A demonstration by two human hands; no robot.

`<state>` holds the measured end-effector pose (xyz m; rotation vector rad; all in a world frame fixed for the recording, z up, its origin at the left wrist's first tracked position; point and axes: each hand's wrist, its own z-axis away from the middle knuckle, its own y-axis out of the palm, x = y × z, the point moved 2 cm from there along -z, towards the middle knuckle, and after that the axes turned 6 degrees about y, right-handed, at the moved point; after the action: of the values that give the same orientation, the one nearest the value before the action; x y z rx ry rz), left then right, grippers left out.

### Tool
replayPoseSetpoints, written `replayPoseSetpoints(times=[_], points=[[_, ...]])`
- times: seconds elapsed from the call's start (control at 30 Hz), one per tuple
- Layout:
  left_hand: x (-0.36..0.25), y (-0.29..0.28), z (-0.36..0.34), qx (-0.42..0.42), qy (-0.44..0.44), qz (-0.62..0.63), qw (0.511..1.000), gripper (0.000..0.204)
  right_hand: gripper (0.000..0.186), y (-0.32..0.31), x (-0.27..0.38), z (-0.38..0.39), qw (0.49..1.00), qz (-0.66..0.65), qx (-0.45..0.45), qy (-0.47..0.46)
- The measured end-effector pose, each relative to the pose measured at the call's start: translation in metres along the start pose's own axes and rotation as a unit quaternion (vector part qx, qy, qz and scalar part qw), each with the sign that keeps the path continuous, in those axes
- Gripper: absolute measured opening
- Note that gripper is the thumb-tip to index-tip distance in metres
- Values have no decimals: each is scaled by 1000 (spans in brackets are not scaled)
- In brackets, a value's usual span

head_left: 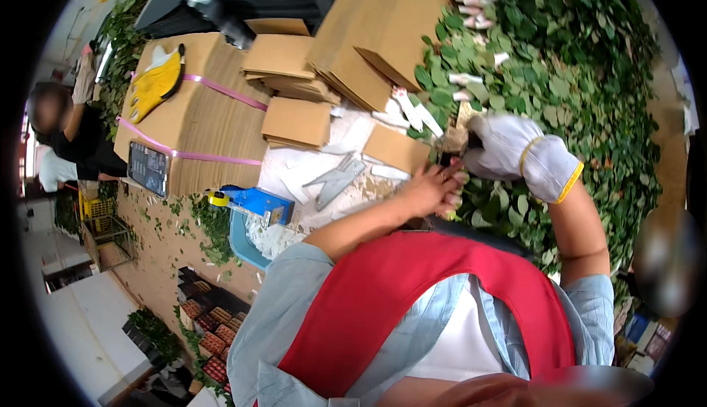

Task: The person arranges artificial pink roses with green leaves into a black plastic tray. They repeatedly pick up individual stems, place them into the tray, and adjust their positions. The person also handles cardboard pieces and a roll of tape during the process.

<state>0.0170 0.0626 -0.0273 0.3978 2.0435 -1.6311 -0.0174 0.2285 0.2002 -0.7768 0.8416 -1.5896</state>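
Note:
My bare left hand has its fingers curled close together at the table's edge, just in front of my body. Against it, from the right, comes my right hand in a white knit glove with a yellow-edged cuff, its fingers closed. Between the two hands are small dark and brownish bits, too hidden to name. Leafy green stems lie beyond and beside the right hand. A small cardboard sheet lies on the table left of the hands, with white paper strips behind it. Left of that sheet rests a flat grey tool.
Strapped cardboard at left carries a yellow glove and a phone. Nearer are a blue box-shaped thing and a blue bin of white scraps. More cardboard stands behind. Another person is far left.

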Motion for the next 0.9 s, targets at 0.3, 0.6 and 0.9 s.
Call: replayPoseSetpoints(times=[0.3,0.6,0.9], points=[[5,12,9,-118,62,-4,991,55,38,-222,178,-116,856,-31,-451,-252],[-3,-71,30,-132,-101,233,958,28,35,-31,-18,113,956,-78,-224,-172],[-18,-50,-4,-4,-350,410,842,39,29,98,-57,124,989,-22,-73,-130]])
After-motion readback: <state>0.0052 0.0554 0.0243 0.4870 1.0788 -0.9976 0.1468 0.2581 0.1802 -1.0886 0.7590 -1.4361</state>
